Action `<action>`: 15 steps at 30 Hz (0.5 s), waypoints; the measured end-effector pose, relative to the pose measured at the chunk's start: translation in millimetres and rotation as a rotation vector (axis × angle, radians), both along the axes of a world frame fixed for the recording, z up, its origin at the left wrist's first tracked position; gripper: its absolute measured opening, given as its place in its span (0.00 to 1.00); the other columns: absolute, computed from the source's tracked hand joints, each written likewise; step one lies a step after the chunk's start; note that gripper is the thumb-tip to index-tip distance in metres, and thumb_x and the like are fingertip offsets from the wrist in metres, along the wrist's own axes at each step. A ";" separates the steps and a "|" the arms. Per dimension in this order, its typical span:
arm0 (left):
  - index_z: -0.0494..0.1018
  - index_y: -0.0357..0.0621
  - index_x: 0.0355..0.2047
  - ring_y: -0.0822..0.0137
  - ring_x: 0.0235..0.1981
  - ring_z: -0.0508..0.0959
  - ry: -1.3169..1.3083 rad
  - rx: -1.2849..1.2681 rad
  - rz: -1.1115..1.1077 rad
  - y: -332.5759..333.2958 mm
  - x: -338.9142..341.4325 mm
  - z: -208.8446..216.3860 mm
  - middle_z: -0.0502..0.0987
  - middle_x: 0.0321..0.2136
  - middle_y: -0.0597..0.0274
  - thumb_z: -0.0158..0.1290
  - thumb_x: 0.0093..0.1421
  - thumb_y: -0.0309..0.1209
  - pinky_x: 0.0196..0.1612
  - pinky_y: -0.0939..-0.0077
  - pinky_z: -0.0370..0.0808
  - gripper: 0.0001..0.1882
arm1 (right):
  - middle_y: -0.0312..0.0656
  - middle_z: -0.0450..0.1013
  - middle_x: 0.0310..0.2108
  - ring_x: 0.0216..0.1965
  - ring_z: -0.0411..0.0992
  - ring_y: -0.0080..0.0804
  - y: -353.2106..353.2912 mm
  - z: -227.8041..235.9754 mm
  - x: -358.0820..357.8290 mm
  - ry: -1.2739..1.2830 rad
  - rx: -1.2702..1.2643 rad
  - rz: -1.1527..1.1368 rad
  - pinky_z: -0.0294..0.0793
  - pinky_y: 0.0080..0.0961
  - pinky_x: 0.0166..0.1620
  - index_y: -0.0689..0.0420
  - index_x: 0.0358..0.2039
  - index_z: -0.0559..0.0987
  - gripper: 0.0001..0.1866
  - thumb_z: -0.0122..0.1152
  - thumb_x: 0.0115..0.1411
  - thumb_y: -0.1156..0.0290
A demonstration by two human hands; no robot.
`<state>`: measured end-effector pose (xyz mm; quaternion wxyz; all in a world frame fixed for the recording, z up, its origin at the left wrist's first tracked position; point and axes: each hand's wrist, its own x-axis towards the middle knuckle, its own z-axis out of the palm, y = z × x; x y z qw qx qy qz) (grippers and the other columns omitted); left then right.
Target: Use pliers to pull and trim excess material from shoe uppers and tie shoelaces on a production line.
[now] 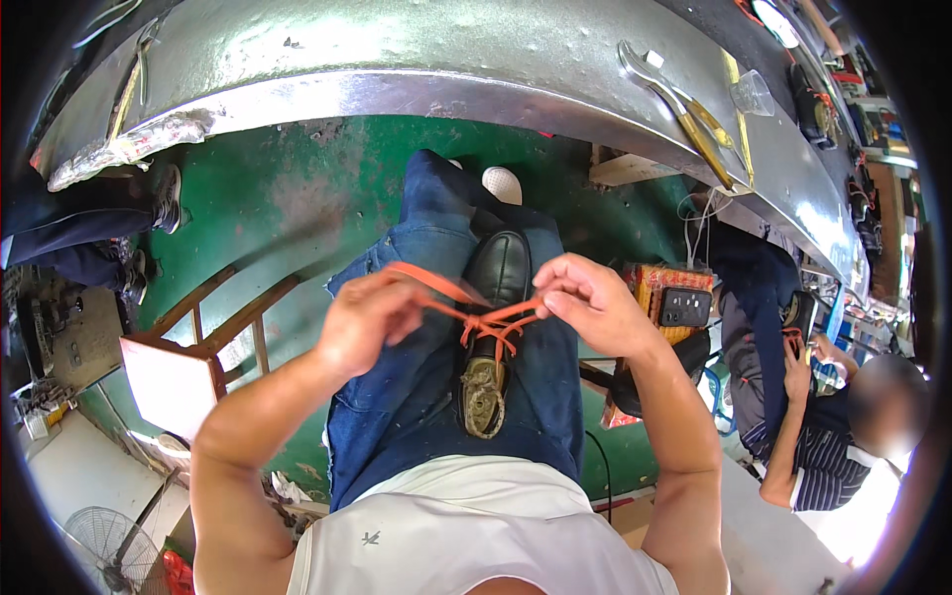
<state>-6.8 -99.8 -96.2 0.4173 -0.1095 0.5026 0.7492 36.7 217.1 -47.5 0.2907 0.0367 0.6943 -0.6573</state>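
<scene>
Across my thighs lies a black leather shoe (499, 266), its toe pointing away from me. A strip of orange lace (493, 323) is looped and knotted over the shoe's opening. Behind the knot, a worn brownish piece (483, 399) shows in the heel end. To the left of the shoe, my left hand (369, 315), slightly blurred, has its fingers closed on one length of the lace. On the other side my right hand (592, 300) pinches another length between thumb and fingertips. Both lengths are drawn outward from the knot.
A metal-topped bench (397, 94) curves across the far side, with lasting pincers (684, 119) near its right edge. At my left stands a wooden stool (171, 382). A phone (684, 306) rests on a red stack at right, near a co-worker (818, 416) handling a shoe with orange lace.
</scene>
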 end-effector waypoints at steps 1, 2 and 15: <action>0.79 0.36 0.36 0.75 0.22 0.69 -0.144 -0.100 0.069 -14.7 5.9 -5.1 0.76 0.29 0.62 0.50 0.67 0.35 0.20 0.79 0.58 0.14 | 0.37 0.77 0.34 0.37 0.75 0.19 6.8 0.2 5.6 0.022 0.022 -0.035 0.74 0.21 0.45 0.62 0.45 0.75 0.06 0.54 0.69 0.76; 0.74 0.33 0.47 0.76 0.22 0.68 -0.252 -0.212 0.204 -22.2 11.9 -0.6 0.76 0.28 0.62 0.49 0.68 0.32 0.21 0.80 0.59 0.14 | 0.37 0.77 0.34 0.37 0.75 0.19 9.2 -1.2 9.1 0.024 0.019 -0.035 0.74 0.21 0.45 0.62 0.45 0.75 0.06 0.54 0.69 0.76; 0.75 0.36 0.35 0.56 0.37 0.81 0.809 -0.340 -0.540 21.0 8.0 11.1 0.79 0.31 0.55 0.54 0.67 0.27 0.47 0.62 0.76 0.06 | 0.33 0.68 0.24 0.24 0.66 0.21 32.0 -11.4 31.0 -0.293 -0.654 -0.250 0.66 0.27 0.27 0.63 0.32 0.77 0.05 0.52 0.60 0.83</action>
